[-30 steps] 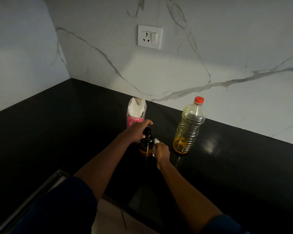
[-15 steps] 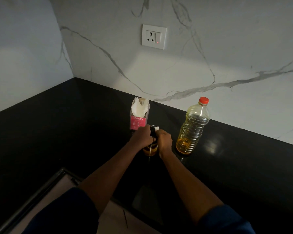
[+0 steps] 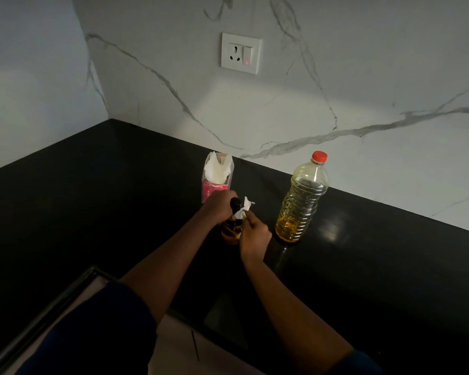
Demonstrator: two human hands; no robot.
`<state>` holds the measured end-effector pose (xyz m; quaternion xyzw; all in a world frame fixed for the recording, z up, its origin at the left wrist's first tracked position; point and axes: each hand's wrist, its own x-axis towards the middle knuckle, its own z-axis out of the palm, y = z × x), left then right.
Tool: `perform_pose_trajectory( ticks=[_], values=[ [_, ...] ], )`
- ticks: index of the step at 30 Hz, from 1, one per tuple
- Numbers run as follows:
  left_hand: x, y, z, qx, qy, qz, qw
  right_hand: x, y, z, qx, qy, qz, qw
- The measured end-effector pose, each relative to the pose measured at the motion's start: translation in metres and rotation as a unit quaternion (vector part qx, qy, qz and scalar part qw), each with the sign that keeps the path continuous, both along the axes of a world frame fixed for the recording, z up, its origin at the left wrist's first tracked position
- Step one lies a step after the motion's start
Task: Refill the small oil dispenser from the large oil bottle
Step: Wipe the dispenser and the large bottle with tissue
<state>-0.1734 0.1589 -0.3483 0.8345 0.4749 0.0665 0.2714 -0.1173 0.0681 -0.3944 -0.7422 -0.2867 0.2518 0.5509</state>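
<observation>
The left hand (image 3: pixel 217 208) curls round the dark top of the upright small oil dispenser (image 3: pixel 231 232), the right hand (image 3: pixel 255 235) pinches a white tissue (image 3: pixel 243 208) at its neck, and the large oil bottle (image 3: pixel 302 201), capped and upright, stands just right of that nearer right hand.

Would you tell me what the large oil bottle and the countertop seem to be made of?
Large oil bottle: probably clear plastic, as it is ribbed and see-through. Countertop: likely polished black stone, since it throws a soft reflection; laminate is possible.
</observation>
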Motion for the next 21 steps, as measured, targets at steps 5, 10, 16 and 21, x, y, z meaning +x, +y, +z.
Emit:
perform_pose_trajectory(
  ticks=[5,10,16,21],
  values=[
    [-0.004,0.003,0.004,-0.063,-0.010,-0.056,0.996,0.012,0.013,0.007,-0.005,-0.007,0.037,0.999],
    [-0.009,0.005,0.005,-0.061,0.008,-0.089,0.994,0.031,0.020,-0.009,-0.038,0.123,0.059,0.990],
    [-0.011,0.012,0.008,-0.054,0.044,-0.127,0.990,0.023,-0.001,-0.024,-0.141,0.171,0.056,0.973],
    [-0.013,0.017,0.013,-0.052,0.079,-0.173,0.980,0.014,-0.004,-0.027,-0.008,0.183,0.003,0.983]
  ],
)
